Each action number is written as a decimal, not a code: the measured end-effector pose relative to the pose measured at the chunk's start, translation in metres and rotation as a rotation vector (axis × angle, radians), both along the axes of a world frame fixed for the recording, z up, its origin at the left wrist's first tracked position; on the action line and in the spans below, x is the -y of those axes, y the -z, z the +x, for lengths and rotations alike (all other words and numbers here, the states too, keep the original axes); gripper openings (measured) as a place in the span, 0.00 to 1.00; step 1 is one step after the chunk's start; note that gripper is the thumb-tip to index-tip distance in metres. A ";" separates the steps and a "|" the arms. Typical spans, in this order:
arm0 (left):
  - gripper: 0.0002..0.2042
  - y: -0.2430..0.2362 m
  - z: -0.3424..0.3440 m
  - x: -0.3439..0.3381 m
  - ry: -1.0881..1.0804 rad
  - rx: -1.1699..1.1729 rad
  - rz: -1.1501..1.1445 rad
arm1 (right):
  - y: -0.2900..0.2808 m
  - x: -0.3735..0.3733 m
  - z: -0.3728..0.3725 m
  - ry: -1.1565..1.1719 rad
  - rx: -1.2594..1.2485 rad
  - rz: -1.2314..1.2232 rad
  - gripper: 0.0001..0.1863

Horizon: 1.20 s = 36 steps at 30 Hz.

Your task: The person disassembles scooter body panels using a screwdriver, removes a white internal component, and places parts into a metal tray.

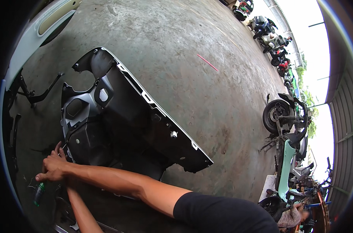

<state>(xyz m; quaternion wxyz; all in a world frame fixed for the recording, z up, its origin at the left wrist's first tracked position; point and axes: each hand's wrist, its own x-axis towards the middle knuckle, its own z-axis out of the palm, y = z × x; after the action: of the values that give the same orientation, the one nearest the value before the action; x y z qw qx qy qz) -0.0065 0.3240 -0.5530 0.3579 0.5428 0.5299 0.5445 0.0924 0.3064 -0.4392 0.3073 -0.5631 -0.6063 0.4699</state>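
Observation:
A large black moulded scooter body panel (126,112) with pale edges and cut-out holes lies on the floor in front of me. My right arm reaches across to the panel's near left edge. There my right hand (54,167) is closed around a screwdriver (39,193); its green and black handle sticks out below the hand, and a thin shaft points toward the panel edge. My left forearm (82,209) rises from the lower edge and passes under the right wrist. The left hand is mostly hidden behind the right one, so its grip does not show.
A pale vehicle body part (40,39) stands at the upper left, with a black metal stand (35,95) below it. A red strip (207,62) lies on the concrete floor. To the right are a partly stripped scooter (287,155), a person (293,217) and a row of parked motorbikes (275,46).

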 end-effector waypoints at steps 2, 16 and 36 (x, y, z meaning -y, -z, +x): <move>0.16 0.002 0.006 0.002 0.012 0.008 -0.008 | 0.014 0.001 0.003 0.055 -0.240 0.100 0.29; 0.15 0.003 0.009 0.002 0.045 -0.004 -0.024 | 0.029 -0.004 -0.006 -0.032 -0.437 0.239 0.21; 0.15 0.010 0.019 0.003 0.057 0.003 -0.039 | 0.005 -0.009 0.005 -0.050 -0.248 -0.100 0.25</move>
<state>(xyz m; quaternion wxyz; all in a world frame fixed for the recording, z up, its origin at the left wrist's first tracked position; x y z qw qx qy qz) 0.0125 0.3206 -0.5633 0.3847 0.5496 0.5243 0.5244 0.0972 0.3153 -0.4446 0.3396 -0.5001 -0.5533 0.5731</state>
